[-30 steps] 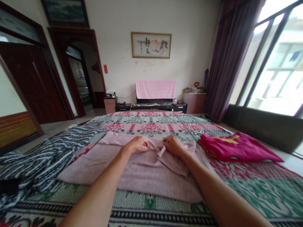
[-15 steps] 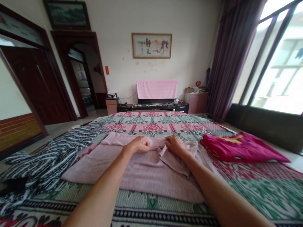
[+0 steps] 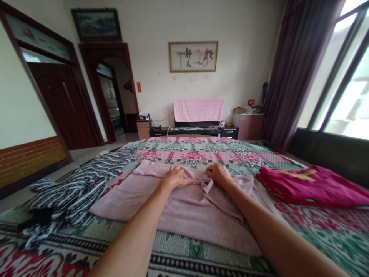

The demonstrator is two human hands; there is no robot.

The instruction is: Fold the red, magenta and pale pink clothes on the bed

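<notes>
A pale pink knit top [image 3: 138, 196] lies spread on the patterned bedspread [image 3: 173, 242], its far edge folded over towards me. My left hand [image 3: 176, 177] rests on the fold near the middle, fingers spread and thumb stretched to the right. To its right, my right hand [image 3: 219, 175] has its fingers curled on the top's far edge, gripping the cloth. A folded-in part that looks like a sleeve [image 3: 223, 202] lies rumpled just below my right hand. The fingertips of the right hand are partly hidden.
A black-and-white striped garment [image 3: 77, 184] lies crumpled at the left. Folded magenta clothing [image 3: 314, 184] sits at the right. Beyond the bed stands a low black cabinet [image 3: 198, 132], with a pink cloth [image 3: 198, 109] draped over something on it.
My left hand has gone from closed to spread fingers on the fold. The right hand stays at the far edge, its fingers now more curled. The view has turned slightly left.
</notes>
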